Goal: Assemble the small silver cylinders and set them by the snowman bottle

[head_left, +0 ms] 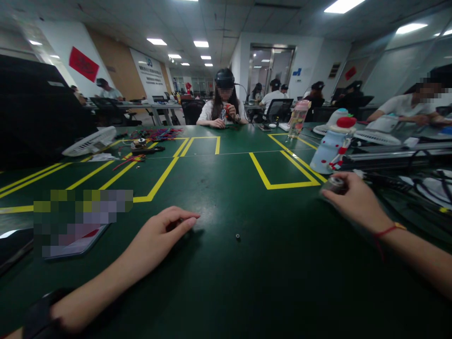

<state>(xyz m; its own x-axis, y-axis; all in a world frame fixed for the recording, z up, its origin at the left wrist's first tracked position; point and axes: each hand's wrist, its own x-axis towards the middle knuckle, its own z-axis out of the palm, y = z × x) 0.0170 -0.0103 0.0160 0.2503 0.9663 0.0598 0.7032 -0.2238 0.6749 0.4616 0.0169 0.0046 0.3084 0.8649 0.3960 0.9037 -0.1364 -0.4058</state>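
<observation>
My right hand is at the right side of the green table, with its thumb and fingers wrapped round a short silver metal cylinder. The cylinder is slightly blurred and its lower part is hard to see. On the left, my left hand rests low over the tabletop, its thumb and index finger tips brought together. Whatever may be between those tips is hidden. A tiny metal ring, like a nut or bushing, lies on the table between my hands and touches neither.
A light blue bottle stands just beyond my right hand, near black cables. Left lies a phone-like flat item, partly pixelated. Farther back are wires, a small motor, a white fan and a seated person.
</observation>
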